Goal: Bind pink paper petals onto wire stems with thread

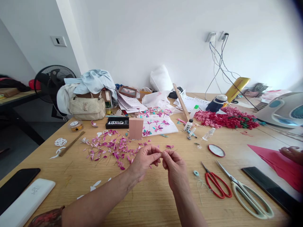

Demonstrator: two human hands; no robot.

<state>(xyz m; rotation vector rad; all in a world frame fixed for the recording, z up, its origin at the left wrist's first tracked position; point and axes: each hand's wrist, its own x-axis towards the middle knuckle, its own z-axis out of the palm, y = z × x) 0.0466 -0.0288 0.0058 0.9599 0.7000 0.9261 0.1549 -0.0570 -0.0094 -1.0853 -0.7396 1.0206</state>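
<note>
Above the middle of the table, my left hand (148, 159) and my right hand (174, 164) meet at the fingertips. Both are closed in a pinch, thumb against forefinger. What they hold between them is too small to name; a thin thread or wire seems to poke out there. Just beyond and left of my hands lie many loose pink and purple petals (115, 146), some on thin stems. One small pink flower (169, 146) rests behind my right fingers. A wooden block (135, 128) stands upright past the petals, beside a white cloth (163, 126) with pink flowers.
Right of my hands lie red-handled scissors (217, 184), larger white-handled scissors (251, 197), a thread spool (196, 173) and a black phone (270, 189). Another person's hand (293, 154) is over red fabric (281, 167). Small bottles (188, 125) stand behind. A white power bank (29, 201) lies left.
</note>
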